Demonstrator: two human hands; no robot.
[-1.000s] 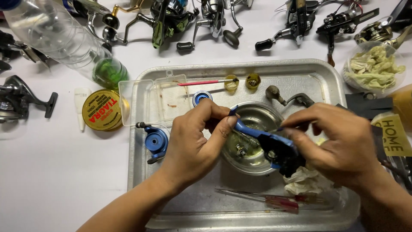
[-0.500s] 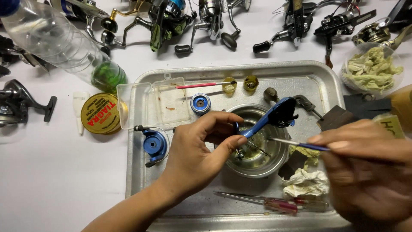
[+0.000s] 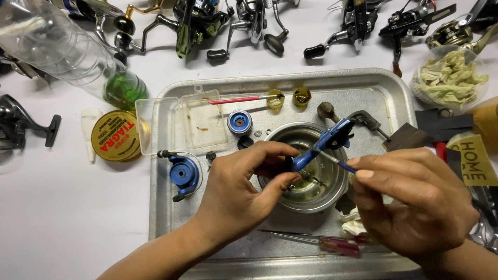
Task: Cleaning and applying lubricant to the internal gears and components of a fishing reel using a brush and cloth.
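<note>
left hand (image 3: 236, 199): pinching blue reel part (image 3: 324, 145) over metal bowl (image 3: 306, 168), tray (image 3: 171, 218) centre
right hand (image 3: 415, 202): gripping thin brush (image 3: 337, 162), tip at part
tip: hold part steady, short light strokes, drips into bowl

left hand (image 3: 236, 194) pinches blue metal reel body (image 3: 324, 145) over round steel bowl (image 3: 306, 171) | right hand (image 3: 415, 207) holds thin blue-handled brush (image 3: 340, 163) against it | metal tray (image 3: 171, 218)
</note>
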